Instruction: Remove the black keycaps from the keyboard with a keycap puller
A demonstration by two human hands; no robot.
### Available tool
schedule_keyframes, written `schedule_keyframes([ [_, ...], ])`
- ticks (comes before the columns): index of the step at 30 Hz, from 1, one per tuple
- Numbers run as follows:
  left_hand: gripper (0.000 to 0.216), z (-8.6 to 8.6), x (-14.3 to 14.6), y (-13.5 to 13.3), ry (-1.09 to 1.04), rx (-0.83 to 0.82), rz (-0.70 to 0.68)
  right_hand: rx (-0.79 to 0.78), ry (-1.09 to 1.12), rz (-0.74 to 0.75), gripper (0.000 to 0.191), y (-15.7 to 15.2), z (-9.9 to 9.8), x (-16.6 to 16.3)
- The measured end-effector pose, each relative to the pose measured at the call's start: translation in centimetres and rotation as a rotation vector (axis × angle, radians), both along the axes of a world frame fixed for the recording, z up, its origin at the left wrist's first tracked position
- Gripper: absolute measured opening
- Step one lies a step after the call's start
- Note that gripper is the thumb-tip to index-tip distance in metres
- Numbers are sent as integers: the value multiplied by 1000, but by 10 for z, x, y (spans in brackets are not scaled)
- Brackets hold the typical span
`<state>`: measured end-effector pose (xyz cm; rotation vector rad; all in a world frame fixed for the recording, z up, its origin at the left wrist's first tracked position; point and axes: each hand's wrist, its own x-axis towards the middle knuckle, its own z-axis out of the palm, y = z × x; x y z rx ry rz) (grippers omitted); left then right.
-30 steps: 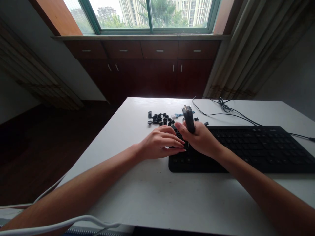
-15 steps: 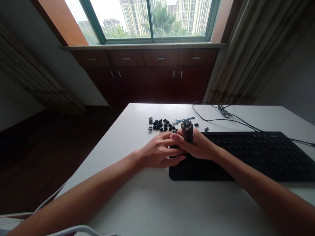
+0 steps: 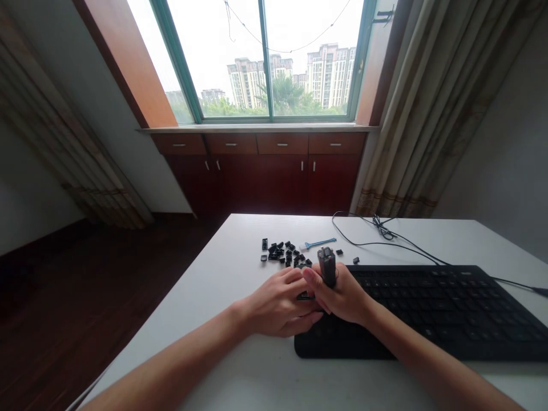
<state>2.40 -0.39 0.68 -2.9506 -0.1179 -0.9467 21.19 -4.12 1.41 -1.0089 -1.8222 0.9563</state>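
Observation:
A black keyboard [image 3: 432,308] lies on the white table, its left end under both hands. My right hand [image 3: 349,297] is wrapped round a dark grey, block-shaped tool handle [image 3: 327,267] that stands upright over the keyboard's upper left part. The tool's lower end is hidden by the fingers. My left hand [image 3: 278,302] rests across the keyboard's left edge with its fingers stretched out and slightly apart, the tips close against my right hand. Just beyond the hands lie several loose black keycaps [image 3: 276,251].
A small blue brush [image 3: 319,244] lies past the keycaps. Two single keycaps sit near the keyboard's top edge. A black cable [image 3: 381,227] runs along the far right of the white table [image 3: 201,274]. Beyond it stand a red-brown cabinet [image 3: 261,182] and a window.
The camera view has tilted upward, so the table and hands appear lower. Both hands stay at the keyboard's left end, with the tool still gripped in my right hand.

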Motion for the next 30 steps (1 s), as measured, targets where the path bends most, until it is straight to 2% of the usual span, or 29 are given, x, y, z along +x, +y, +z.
schedule_keyframes([
  [9, 11, -3, 0, 4, 13, 2, -44, -55, 34, -45, 45, -3, 0, -8],
  [30, 12, 2, 1, 0, 91, -64, -57, 53, 91, -102, 46, -5, -5, -3],
])
